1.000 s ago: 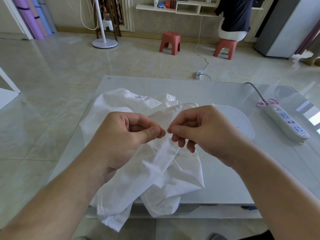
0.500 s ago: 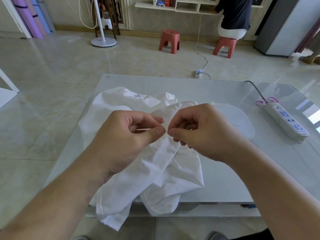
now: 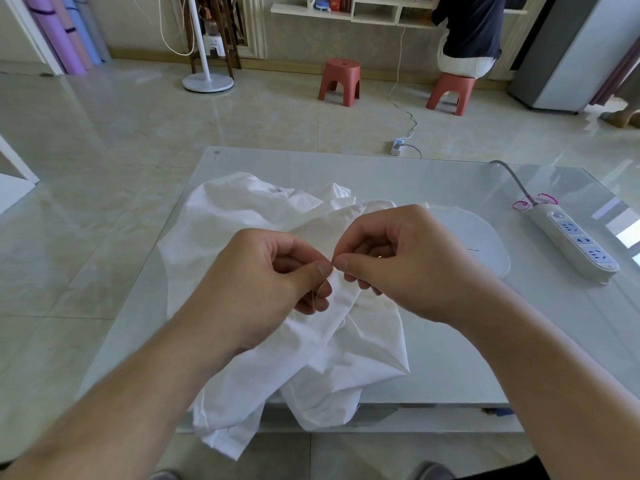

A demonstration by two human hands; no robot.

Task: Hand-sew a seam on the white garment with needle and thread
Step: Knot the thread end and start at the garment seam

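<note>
A crumpled white garment [image 3: 263, 216] lies on the glass table [image 3: 433, 178], one end hanging over the near edge. My left hand [image 3: 266, 282] and my right hand [image 3: 391, 258] meet thumb to thumb above its middle. Both pinch something fine between thumb and forefinger. A thin pale thread [image 3: 317, 294] hangs from the left pinch, down past the curled fingers. The needle is too small to make out. Part of the garment's fold sits just under the fingertips.
A flat white oval piece [image 3: 485, 244] lies right of the garment. A white power strip [image 3: 575, 240] with a grey cord sits near the table's right side. On the floor beyond stand two red stools [image 3: 340, 82], a fan base [image 3: 207, 81], and a seated person [image 3: 467, 32].
My hands have stayed together over the garment with small finger shifts. The left fingers have opened slightly and the thread now shows below them.
</note>
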